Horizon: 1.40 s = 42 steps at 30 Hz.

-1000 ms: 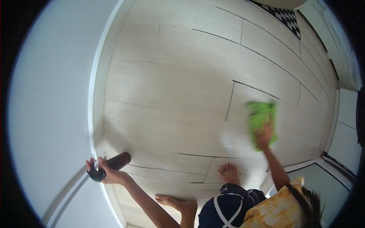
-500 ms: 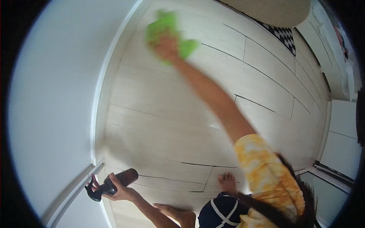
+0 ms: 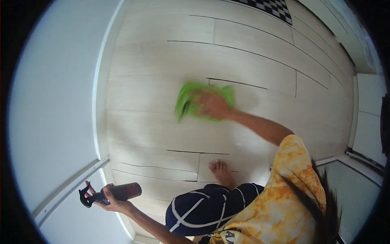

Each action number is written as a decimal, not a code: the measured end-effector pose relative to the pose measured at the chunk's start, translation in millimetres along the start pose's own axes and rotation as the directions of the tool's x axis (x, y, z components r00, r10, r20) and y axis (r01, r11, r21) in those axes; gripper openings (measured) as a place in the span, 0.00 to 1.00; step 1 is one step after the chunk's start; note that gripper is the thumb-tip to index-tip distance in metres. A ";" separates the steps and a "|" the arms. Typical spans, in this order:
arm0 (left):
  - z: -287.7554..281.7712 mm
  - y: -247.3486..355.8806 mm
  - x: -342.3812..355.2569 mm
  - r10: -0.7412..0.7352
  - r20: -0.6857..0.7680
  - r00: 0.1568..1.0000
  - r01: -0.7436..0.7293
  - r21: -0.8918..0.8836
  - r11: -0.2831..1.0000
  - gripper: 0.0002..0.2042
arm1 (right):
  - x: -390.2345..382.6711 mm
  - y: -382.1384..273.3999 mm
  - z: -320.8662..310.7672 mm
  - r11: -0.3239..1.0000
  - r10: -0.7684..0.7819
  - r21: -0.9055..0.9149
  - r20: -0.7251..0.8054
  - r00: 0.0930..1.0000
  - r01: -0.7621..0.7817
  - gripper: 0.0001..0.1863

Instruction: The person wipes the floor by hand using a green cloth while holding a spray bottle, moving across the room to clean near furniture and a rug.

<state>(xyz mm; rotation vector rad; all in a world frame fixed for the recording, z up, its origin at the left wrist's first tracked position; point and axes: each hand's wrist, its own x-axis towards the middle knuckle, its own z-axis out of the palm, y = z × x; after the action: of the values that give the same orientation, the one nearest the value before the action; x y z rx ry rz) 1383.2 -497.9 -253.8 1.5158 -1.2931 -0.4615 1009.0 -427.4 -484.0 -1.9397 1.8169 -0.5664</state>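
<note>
My left hand [image 3: 109, 199] is wrapped around the neck of a dark spray bottle [image 3: 126, 191], which lies tilted nearly level with its black trigger head pointing left, beside the door frame. Out over the middle of the floor, my right hand [image 3: 211, 104] presses on a bright green cloth [image 3: 187, 97]. The cloth is spread under the palm and past the fingers, lying against the pale floor [image 3: 150, 93]. Motion smears the fingers and the cloth edges a little.
A white wall [image 3: 57, 89] with a skirting board runs along the left. At the top lies a black-and-white checkered mat [image 3: 272, 9]. My bare foot [image 3: 222, 173] stands on the floor below the cloth. White furniture [image 3: 367, 110] and a glass-panelled door [image 3: 349, 191] line the right.
My right hand has swept the green cloth from the far left back toward me and to the right. The spray bottle stays in my left hand, slightly shifted left and more level.
</note>
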 end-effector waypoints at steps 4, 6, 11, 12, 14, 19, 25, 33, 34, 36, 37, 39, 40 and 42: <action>-21.8 -3.6 -9.0 -0.018 0.123 0.992 0.017 0.014 1.000 0.36 | -87.0 84.2 -71.7 0.761 0.469 -0.284 -0.382 0.797 -0.584 0.32; -36.2 -5.7 -16.3 -0.028 0.170 0.985 0.028 0.002 1.000 0.37 | -146.6 109.2 -80.9 0.541 0.610 -0.292 -0.510 0.607 -0.789 0.31; -76.9 -30.1 -34.3 -0.120 0.246 0.962 0.160 -0.153 0.975 0.39 | -286.3 85.7 -34.9 0.114 0.728 0.048 -0.683 0.051 -0.992 0.34; -87.2 -43.1 -34.2 -0.044 0.292 0.955 0.117 -0.235 0.965 0.39 | -293.8 68.8 -21.3 0.020 0.725 0.112 -0.686 -0.063 -0.993 0.35; -110.0 -66.1 -35.0 -0.198 0.373 0.907 0.266 -0.142 0.953 0.38 | -284.3 22.8 10.2 0.024 0.755 0.060 -0.655 -0.021 -0.998 0.35; -89.8 -69.9 -69.3 -0.031 0.708 0.706 0.128 -0.084 0.988 0.33 | -310.1 -92.2 74.1 0.264 0.725 -0.113 -0.632 0.274 -0.958 0.34; -64.4 -109.3 -105.9 -0.055 0.811 0.583 0.021 0.052 0.998 0.40 | -368.9 -203.2 128.8 0.452 0.777 -0.183 -0.399 0.486 -0.873 0.37; -62.2 -108.4 -148.9 -0.275 0.836 0.474 -0.053 0.340 0.939 0.35 | -308.6 -123.1 97.3 0.269 0.723 -0.178 -0.612 0.321 -0.946 0.39; -74.8 -113.0 -145.9 -0.279 0.830 0.483 0.041 0.297 0.954 0.36 | -291.1 -100.0 87.5 0.220 0.742 -0.100 -0.629 0.233 -0.970 0.38; -98.7 -121.2 -135.6 -0.275 0.828 0.488 0.235 0.179 0.955 0.37 | -245.3 -54.8 65.7 0.100 0.759 -0.043 -0.642 0.104 -0.994 0.36; -116.1 -134.0 -127.7 -0.230 0.824 0.518 0.272 0.097 0.958 0.36 | -216.8 -42.4 66.2 0.041 0.765 -0.053 -0.640 0.066 -0.998 0.35; -161.2 -145.7 -117.2 -0.320 0.764 0.561 0.394 0.094 0.914 0.35 | -140.8 -63.4 111.9 0.133 0.495 -0.549 -0.684 0.536 -0.825 0.34; -193.5 -135.2 -110.3 -0.463 0.685 0.562 0.478 0.187 0.858 0.33 | -92.6 -106.6 149.4 0.478 0.451 -0.417 -0.638 0.624 -0.773 0.33; -263.5 -108.0 -89.6 -0.463 0.573 0.676 0.380 0.267 0.886 0.30 | 8.6 -248.5 202.0 0.885 0.403 -0.060 -0.400 0.823 -0.462 0.30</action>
<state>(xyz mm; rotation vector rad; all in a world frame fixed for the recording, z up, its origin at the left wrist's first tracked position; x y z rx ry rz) 1616.9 -313.3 -275.2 1.8634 -1.4729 -1.3062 1328.0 -416.3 -512.0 -1.4847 2.5214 -0.6918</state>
